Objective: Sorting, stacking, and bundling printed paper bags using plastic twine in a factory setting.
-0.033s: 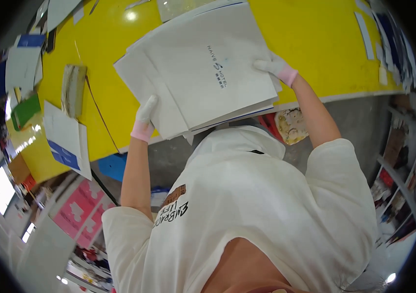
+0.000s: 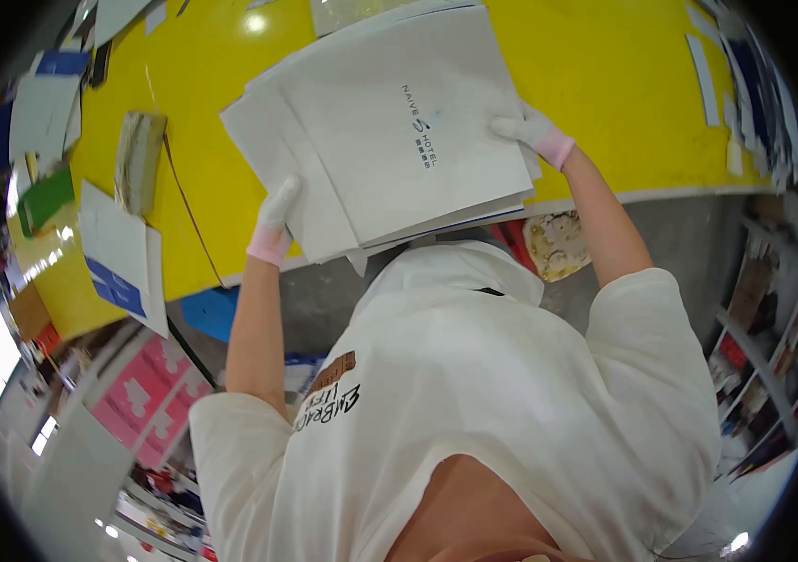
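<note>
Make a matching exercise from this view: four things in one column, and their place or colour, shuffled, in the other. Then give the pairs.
Things:
1. left hand
2. right hand
3. table
4. folded blue-and-white sheet

Place or colour:
A. yellow top
B. gloved, on the right edge of the stack of white sheets
C. lying at the table's left edge
D. gloved, on the stack's lower left edge

Pairs: 1-D, 2-B, 3-A, 4-C

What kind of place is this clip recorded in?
Probably a print or packaging workshop. Gloved hands, left and right, hold a stack of flat white paper pieces over a yellow worktable strewn with other paper sheets.
</note>
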`<state>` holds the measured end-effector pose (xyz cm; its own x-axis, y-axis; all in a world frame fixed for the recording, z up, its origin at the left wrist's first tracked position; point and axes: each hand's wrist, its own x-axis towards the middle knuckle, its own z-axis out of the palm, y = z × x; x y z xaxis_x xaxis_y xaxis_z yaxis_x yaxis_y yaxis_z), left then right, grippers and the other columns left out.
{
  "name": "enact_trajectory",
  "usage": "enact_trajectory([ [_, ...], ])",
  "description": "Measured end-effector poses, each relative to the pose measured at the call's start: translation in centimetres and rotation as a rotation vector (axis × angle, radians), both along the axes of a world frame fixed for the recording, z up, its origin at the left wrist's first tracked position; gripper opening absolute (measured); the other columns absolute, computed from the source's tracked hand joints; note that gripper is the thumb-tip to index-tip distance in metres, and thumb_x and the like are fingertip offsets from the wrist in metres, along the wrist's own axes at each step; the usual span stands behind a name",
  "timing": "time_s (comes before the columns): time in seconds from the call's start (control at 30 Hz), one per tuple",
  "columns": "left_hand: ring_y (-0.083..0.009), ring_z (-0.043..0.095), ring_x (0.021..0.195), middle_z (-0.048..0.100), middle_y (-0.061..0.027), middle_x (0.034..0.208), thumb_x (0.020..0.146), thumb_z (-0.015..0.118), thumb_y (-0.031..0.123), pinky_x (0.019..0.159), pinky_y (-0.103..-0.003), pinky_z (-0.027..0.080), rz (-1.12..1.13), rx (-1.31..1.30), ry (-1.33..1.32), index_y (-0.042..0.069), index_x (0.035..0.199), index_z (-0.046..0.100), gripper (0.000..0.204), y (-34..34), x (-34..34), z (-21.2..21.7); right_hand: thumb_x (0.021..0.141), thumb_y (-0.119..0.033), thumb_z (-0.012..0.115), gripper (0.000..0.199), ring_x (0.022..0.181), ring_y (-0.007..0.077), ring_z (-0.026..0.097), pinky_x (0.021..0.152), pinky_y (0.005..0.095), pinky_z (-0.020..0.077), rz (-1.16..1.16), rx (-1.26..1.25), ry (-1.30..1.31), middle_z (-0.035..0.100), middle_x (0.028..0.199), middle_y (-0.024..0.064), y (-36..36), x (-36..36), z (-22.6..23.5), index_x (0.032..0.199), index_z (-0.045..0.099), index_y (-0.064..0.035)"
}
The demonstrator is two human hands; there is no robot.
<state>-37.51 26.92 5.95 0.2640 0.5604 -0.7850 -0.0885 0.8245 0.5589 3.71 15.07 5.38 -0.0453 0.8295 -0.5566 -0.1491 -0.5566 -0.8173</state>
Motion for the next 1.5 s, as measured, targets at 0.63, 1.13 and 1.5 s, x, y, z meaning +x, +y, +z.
enact_trajectory([
  [0.63, -0.0171, 0.055, 0.103, 0.055, -0.0077, 0.114, 0.076, 0.07, 0.027, 0.088, -0.032, 0.046, 0.1, 0.047, -0.182, 0.004, 0.125, 0.044, 0.059, -5.5, 0.6, 0.8, 0.074, -0.028, 0.068, 0.065, 0.109, 0.0211, 0.05, 0.094, 0.0351, 0.04, -0.026, -0.15, 0.106, 0.051, 0.118, 0.0087, -0.7, 0.2, -0.5, 0.127, 0.039, -0.0044],
  [1.13, -0.0321, 0.041, 0.11, 0.046, -0.0167, 0.113, 0.062, 0.074, 0.034, 0.092, -0.039, 0.037, -0.267, 0.852, 1.408, 0.002, 0.124, 0.045, 0.076, -7.5, 3.5, 5.0, 0.069, -0.012, 0.057, 0.06, 0.089, 0.0289, 0.053, 0.07, 0.0356, 0.0479, 0.758, 1.24, -1.215, 0.048, 0.11, 0.011, 1.8, -8.6, 5.0, 0.128, 0.044, -0.0188],
  [1.5, -0.0328, 0.053, 0.097, 0.049, -0.0149, 0.109, 0.061, 0.076, 0.033, 0.083, -0.04, 0.045, -0.251, 0.739, 1.236, 0.006, 0.107, 0.05, 0.059, -5.5, 2.6, 6.8, 0.079, -0.048, 0.056, 0.063, 0.09, 0.0347, 0.057, 0.073, 0.0404, 0.0481, 1.169, 0.431, -1.31, 0.051, 0.103, 0.0208, 6.7, -16.1, 9.6, 0.135, 0.029, -0.0365],
])
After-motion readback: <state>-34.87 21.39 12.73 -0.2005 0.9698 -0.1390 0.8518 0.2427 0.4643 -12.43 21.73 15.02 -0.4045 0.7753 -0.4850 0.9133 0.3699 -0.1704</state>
